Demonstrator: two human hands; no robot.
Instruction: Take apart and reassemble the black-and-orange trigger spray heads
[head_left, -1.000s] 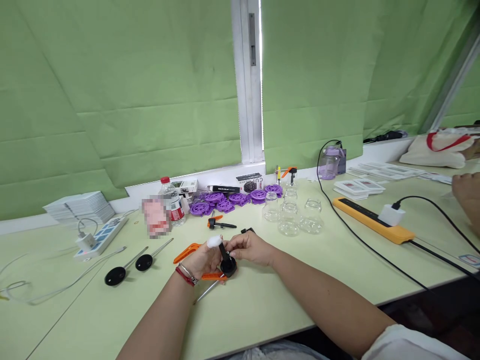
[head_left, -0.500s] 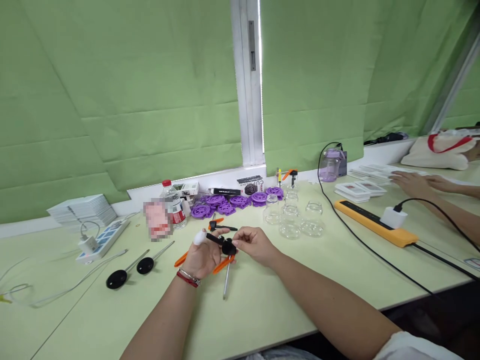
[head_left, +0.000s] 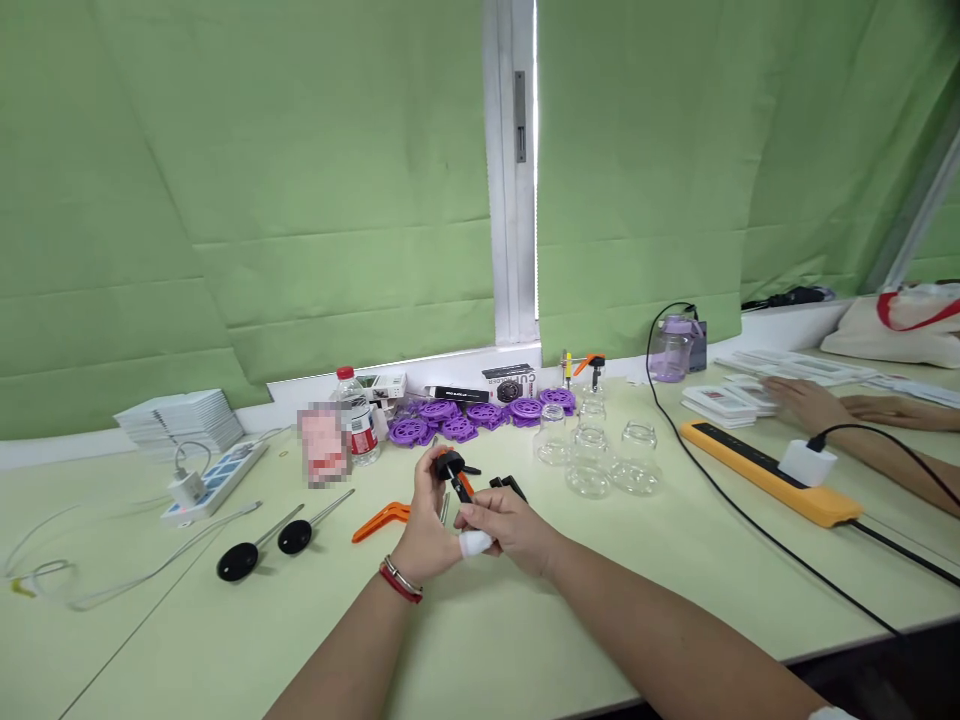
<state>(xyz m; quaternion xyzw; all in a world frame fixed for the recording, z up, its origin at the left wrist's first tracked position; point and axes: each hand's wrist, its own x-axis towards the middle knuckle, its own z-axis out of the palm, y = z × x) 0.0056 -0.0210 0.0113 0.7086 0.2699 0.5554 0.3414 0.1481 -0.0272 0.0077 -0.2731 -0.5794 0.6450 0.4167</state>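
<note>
My left hand [head_left: 426, 530], with a red bracelet at the wrist and a white wrap on one fingertip, is closed round a small black and orange clamp [head_left: 452, 470] held upright above the pale green table [head_left: 525, 640]. My right hand [head_left: 508, 528] is closed against the same clamp lower down, touching the left hand. A loose orange clamp handle [head_left: 381, 521] lies on the table just left of my hands. A black clamp part [head_left: 508, 487] lies just behind my right hand.
Two black-knobbed metal rods [head_left: 259, 548] lie at the left. Purple discs [head_left: 480, 414], a water bottle [head_left: 361, 417] and clear glass jars [head_left: 592, 460] stand behind. An orange power strip [head_left: 757, 470] with cables runs at the right, beside another person's hands [head_left: 814, 400]. A white power strip [head_left: 214, 478] is far left.
Both hands have turned the clamp upright and lifted it a little. The left fingertip with the white wrap now sits low, by the right hand. The camera view shifted slightly.
</note>
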